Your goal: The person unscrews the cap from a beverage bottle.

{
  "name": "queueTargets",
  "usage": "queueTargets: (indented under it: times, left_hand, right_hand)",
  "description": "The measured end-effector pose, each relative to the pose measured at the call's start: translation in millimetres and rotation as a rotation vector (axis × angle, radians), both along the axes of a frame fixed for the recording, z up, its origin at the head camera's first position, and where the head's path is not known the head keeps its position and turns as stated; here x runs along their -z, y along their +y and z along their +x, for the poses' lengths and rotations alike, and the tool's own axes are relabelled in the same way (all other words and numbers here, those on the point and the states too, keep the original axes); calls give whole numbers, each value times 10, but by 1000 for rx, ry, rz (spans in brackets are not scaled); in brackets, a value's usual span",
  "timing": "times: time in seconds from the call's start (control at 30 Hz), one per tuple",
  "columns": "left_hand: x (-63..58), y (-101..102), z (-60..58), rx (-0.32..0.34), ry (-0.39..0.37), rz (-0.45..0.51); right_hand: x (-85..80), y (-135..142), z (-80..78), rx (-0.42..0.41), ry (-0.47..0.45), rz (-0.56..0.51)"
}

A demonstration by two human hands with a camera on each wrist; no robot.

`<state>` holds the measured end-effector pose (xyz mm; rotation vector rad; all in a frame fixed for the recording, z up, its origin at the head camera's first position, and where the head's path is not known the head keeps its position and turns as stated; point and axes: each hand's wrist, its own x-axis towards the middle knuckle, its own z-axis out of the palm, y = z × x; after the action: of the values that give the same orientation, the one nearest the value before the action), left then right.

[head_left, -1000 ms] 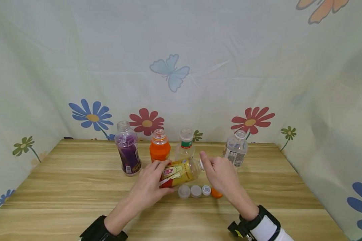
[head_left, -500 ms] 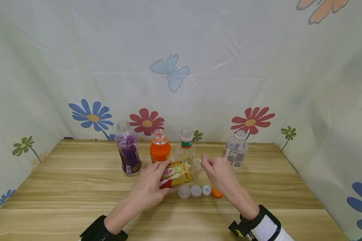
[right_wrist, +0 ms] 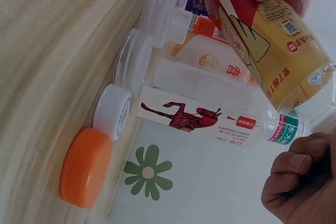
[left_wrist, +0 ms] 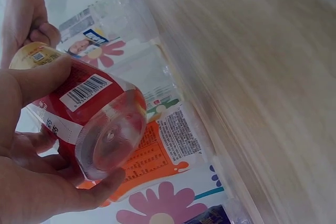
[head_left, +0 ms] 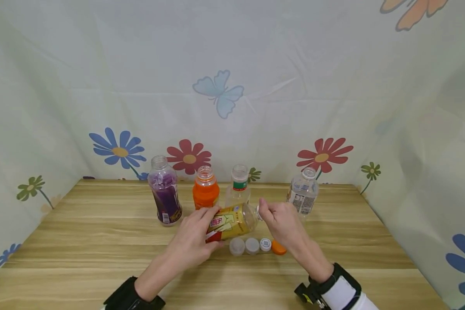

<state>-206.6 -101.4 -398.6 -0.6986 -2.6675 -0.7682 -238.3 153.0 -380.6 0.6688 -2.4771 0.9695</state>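
A bottle [head_left: 229,223] with a yellow and red label is tilted sideways above the table, its neck toward the right. My left hand [head_left: 193,236] grips its body near the base; the left wrist view shows the thumb and fingers around the red part of the bottle [left_wrist: 86,98]. At the neck end, my right hand [head_left: 284,224] has its fingers curled round the cap, thumb raised. Most of the cap is hidden by that hand. The right wrist view shows the curled fingers [right_wrist: 286,174] beside the bottle's shoulder.
Behind stand uncapped bottles: purple [head_left: 164,193], orange [head_left: 205,189], clear with a green band [head_left: 238,191], and clear with a printed label [head_left: 303,191]. In front lie two translucent caps [head_left: 237,246], a small white cap [head_left: 265,245] and an orange cap [head_left: 278,247].
My right thumb has dipped slightly and the fingers have turned a little at the bottle's neck. The bottle's label has rotated slightly. My left hand stays almost still.
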Motion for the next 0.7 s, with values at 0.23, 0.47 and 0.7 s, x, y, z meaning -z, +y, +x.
queueTargets:
  times: [0.23,0.47,0.7]
  left_hand:
    - [2,-2,6,2,2,-7]
    - [5,-5,7,9,5,-12]
    - [-5,-15,3,43,-30,-1]
  right_hand:
    - [24,13,-4,-17,44,8]
    - [56,27,-14,-46,123,-13]
    - [68,42,-45,-100,215,-28]
